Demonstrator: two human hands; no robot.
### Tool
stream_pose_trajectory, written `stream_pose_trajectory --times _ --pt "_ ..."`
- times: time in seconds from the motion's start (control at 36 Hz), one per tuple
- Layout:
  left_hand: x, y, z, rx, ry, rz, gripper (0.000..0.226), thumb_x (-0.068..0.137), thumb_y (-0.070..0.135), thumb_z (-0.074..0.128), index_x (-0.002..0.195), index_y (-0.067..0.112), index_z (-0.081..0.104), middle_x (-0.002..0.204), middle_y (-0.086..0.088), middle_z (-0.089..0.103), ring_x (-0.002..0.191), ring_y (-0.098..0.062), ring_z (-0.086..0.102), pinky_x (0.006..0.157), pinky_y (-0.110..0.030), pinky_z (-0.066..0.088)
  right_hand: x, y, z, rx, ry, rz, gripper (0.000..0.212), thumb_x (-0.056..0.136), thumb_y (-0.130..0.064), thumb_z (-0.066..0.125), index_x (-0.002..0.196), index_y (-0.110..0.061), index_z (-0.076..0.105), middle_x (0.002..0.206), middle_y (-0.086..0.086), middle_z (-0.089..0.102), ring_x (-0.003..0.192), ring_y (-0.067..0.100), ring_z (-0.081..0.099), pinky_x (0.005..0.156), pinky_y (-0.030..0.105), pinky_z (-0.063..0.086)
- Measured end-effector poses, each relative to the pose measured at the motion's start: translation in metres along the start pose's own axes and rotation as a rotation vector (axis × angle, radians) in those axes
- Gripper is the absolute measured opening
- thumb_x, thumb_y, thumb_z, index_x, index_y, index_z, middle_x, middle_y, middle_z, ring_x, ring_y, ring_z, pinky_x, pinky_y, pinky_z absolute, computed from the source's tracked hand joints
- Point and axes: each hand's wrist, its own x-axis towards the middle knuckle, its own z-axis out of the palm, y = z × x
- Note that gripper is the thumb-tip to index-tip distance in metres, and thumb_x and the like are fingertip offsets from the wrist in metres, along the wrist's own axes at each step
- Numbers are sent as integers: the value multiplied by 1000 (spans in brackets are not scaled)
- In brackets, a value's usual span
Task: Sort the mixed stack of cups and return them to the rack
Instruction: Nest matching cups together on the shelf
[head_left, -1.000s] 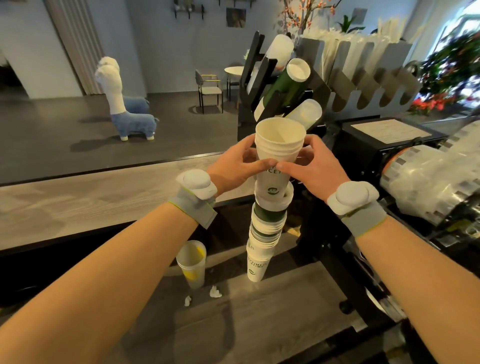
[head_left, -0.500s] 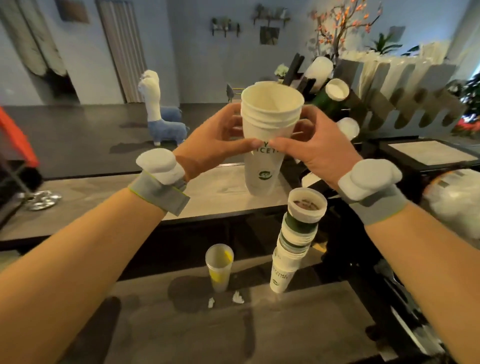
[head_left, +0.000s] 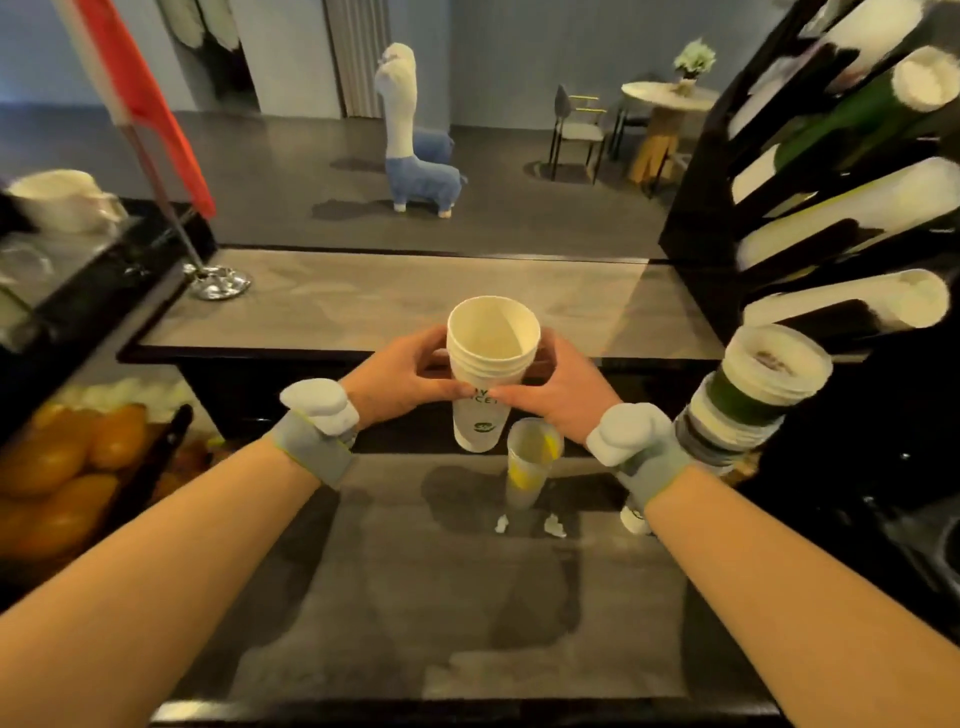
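Note:
Both hands hold a short nested stack of white paper cups (head_left: 491, 358) upright above the lower counter. My left hand (head_left: 400, 379) grips it from the left and my right hand (head_left: 558, 395) from the right, thumbs meeting on the front. The remaining mixed stack of cups (head_left: 748, 400), with white and green bands, stands tilted at the right, its base partly hidden behind my right forearm. The black cup rack (head_left: 696, 208) rises at the right edge, with long rows of white cups (head_left: 852, 208) and a green row (head_left: 852, 114) lying in its slots.
A translucent plastic cup (head_left: 530, 462) with a yellow mark stands on the lower counter (head_left: 415, 597), two paper scraps beside it. A raised counter (head_left: 363, 301) lies behind. A flag stand (head_left: 215, 280) and a tray of oranges (head_left: 57, 467) are at the left.
Both hands lifted the top few white cups off the mixed stack and carried them left and down, away from it. The view swung left, so the rack now sits at the right edge.

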Motion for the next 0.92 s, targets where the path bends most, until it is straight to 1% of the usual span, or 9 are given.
stream_pose_trajectory --times 0.08,0.17,0.25,0.36,0.5,0.67,0.75,0.86,0.92 --pt "-8 -36 2 -7 30 -41 77 74 42 83 139 44 44 132 24 59 122 1 56 98 -23 48 3 20 29 37 -23 44 79 69 -29 87 136 -26 45 121 -13 59 104 0 57 69 6 46" --pt "-15 -61 8 15 29 -85 71 74 36 85 131 52 46 123 31 62 114 7 59 84 -9 49 6 41 52 68 -32 92 75 68 -23 89 132 -24 49 116 -15 60 104 0 58 68 4 46" --pt "-17 -90 10 46 20 -135 64 75 31 86 121 56 49 113 34 64 107 10 61 78 -3 47 12 61 77 48 -30 129 73 67 -21 89 128 -25 48 106 -21 56 93 -10 53 64 -3 40" --pt "-16 -122 13 69 28 -180 62 74 33 85 122 51 51 112 28 67 107 5 62 85 -10 49 21 86 104 6 -40 157 76 68 -24 88 130 -27 45 107 -22 54 92 -8 52 63 -3 40" --pt "-11 -158 22 43 41 -221 73 76 22 84 141 24 49 129 7 62 119 -12 59 102 -36 49 34 115 129 -48 -54 190 76 67 -28 88 129 -30 45 106 -26 53 91 -7 52 61 0 41" --pt "-7 -183 30 43 31 -286 78 78 21 82 145 18 42 135 -3 59 124 -21 56 101 -34 47 44 143 148 -77 -61 218 75 66 -21 89 128 -20 46 111 -10 59 102 8 58 70 4 42" --pt "-6 -195 34 74 52 -318 77 81 25 80 146 22 39 138 -2 55 125 -21 53 100 -32 45 50 153 156 -114 -85 235 79 68 -24 87 132 -20 42 109 -10 57 98 8 57 72 9 43" --pt "1 -207 41 39 55 -357 79 79 20 82 146 20 40 141 -6 54 130 -25 50 108 -43 43 53 167 163 -183 -95 264 84 70 -31 85 137 -24 36 107 -10 53 93 9 53 75 22 44" --pt "5 -212 44 20 58 -389 80 78 17 83 146 20 40 142 -6 53 131 -25 50 106 -38 43 54 172 165 -202 -85 272 84 70 -33 85 137 -27 35 107 -12 51 92 9 52 75 23 44"
